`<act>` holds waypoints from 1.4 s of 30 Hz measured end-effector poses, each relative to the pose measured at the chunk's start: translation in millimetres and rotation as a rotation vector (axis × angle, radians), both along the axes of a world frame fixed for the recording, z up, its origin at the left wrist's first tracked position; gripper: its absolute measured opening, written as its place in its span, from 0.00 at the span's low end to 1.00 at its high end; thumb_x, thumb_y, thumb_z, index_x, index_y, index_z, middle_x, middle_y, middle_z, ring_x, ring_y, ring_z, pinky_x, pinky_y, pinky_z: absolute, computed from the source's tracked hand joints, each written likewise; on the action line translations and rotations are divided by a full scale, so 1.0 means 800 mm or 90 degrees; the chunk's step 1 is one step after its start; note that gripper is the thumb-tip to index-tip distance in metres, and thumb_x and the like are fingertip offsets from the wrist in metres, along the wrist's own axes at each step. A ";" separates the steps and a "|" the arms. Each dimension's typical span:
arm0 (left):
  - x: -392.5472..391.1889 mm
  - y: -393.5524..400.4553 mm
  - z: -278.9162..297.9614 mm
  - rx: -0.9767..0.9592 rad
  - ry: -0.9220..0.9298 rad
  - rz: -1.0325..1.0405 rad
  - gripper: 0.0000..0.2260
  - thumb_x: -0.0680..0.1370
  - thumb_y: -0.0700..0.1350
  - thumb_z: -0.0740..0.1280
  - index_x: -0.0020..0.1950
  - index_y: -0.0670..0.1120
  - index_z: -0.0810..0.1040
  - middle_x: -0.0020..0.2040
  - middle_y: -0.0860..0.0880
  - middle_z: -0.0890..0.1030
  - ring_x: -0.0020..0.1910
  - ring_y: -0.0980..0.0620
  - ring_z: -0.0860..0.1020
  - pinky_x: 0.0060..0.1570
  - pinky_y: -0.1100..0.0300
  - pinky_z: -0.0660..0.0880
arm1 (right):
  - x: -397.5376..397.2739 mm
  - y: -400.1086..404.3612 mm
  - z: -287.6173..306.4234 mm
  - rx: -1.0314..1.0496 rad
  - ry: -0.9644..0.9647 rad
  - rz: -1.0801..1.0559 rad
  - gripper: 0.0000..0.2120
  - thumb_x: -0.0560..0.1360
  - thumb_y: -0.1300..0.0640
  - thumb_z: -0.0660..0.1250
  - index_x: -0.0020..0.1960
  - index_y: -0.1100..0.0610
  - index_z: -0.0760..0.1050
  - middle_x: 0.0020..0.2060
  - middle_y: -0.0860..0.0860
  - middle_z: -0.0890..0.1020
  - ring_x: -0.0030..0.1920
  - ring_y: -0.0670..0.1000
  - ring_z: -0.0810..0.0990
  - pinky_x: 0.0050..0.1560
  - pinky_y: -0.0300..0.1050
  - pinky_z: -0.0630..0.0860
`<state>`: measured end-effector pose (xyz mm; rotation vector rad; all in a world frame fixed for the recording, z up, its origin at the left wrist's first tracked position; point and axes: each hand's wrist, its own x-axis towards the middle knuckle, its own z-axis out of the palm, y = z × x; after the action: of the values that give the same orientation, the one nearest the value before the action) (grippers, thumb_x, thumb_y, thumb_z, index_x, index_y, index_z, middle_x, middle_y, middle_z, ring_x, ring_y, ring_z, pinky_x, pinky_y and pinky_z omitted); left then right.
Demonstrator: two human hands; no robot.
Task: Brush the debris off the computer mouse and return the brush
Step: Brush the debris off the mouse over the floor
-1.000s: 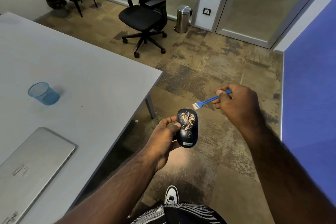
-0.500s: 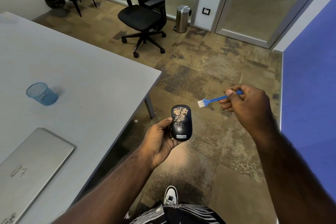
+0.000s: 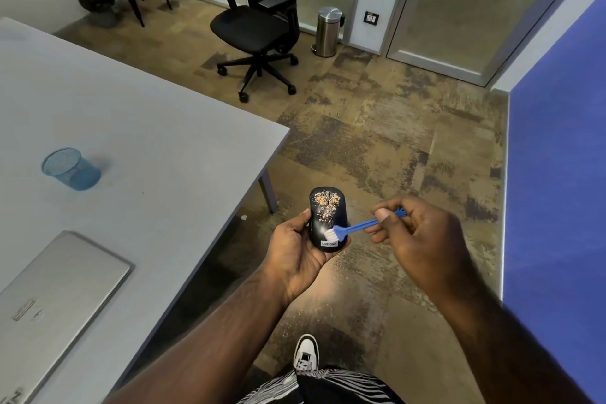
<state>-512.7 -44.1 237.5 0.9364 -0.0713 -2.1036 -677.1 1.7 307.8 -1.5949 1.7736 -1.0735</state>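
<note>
Just below the middle of the frame the left hand [image 3: 296, 249] is closed around a black Lenovo computer mouse [image 3: 327, 220], held over the floor beyond the bench corner; the thumb lies along the mouse's left side, while the fingers on the far side are hidden behind it, save a tip showing at its lower right. Pale tan debris [image 3: 324, 205] speckles the upper half of the mouse's back, thickest near the top, with a few flecks trailing lower. The right hand [image 3: 416, 236] pinches the handle of a small blue brush [image 3: 354, 227] between thumb and forefinger, the remaining fingers curled in. The brush's white bristles [image 3: 329, 233] touch the lower part of the mouse, just above the logo label (the handle's tail end is partly covered by the fingers, so its shape is hard to read).

The grey bench [image 3: 137, 141] fills the left of the frame, carrying a blue mesh cup [image 3: 70, 169] and, lower left, a closed silver laptop [image 3: 55, 298] cut off by the frame edge. At the bottom centre a white sneaker [image 3: 306, 352] and striped clothing [image 3: 328, 387] are only partly visible. A black office chair [image 3: 259, 26] and a steel pedal bin [image 3: 329, 31] stand at the upper centre.
</note>
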 end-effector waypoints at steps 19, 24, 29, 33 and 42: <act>-0.008 -0.004 -0.003 0.002 0.001 -0.003 0.17 0.82 0.46 0.54 0.63 0.37 0.75 0.64 0.34 0.77 0.53 0.39 0.78 0.57 0.44 0.73 | -0.018 -0.009 -0.002 -0.072 0.089 -0.072 0.05 0.78 0.62 0.67 0.50 0.57 0.81 0.34 0.45 0.83 0.35 0.39 0.85 0.36 0.36 0.82; -0.012 -0.004 -0.002 0.003 -0.003 -0.004 0.18 0.82 0.46 0.54 0.63 0.37 0.75 0.60 0.36 0.80 0.49 0.40 0.80 0.52 0.46 0.77 | -0.007 -0.011 -0.011 -0.053 0.114 -0.073 0.05 0.77 0.60 0.67 0.48 0.55 0.82 0.32 0.43 0.83 0.34 0.39 0.84 0.35 0.37 0.81; -0.012 -0.004 -0.001 0.004 -0.002 -0.010 0.17 0.82 0.45 0.54 0.61 0.36 0.75 0.59 0.33 0.79 0.51 0.37 0.79 0.57 0.44 0.73 | -0.025 -0.025 -0.006 -0.065 0.088 -0.130 0.05 0.78 0.61 0.66 0.51 0.58 0.81 0.33 0.43 0.81 0.35 0.39 0.84 0.36 0.35 0.81; -0.014 -0.004 0.000 0.001 -0.003 -0.014 0.18 0.82 0.46 0.54 0.64 0.37 0.75 0.62 0.34 0.78 0.51 0.37 0.79 0.53 0.46 0.76 | -0.019 -0.022 -0.008 -0.043 0.077 -0.100 0.05 0.78 0.62 0.67 0.49 0.56 0.81 0.32 0.43 0.82 0.35 0.38 0.84 0.34 0.32 0.79; -0.012 -0.003 -0.005 -0.005 -0.001 -0.018 0.18 0.82 0.46 0.54 0.62 0.37 0.76 0.55 0.35 0.81 0.51 0.37 0.80 0.57 0.44 0.73 | -0.031 -0.031 -0.009 -0.034 0.096 -0.126 0.05 0.78 0.60 0.66 0.50 0.56 0.81 0.33 0.45 0.83 0.33 0.40 0.84 0.35 0.36 0.81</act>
<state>-522.6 -46.7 233.6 0.9367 -0.0938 -2.1273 -702.1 -23.5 300.7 -1.5942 2.0547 -1.1231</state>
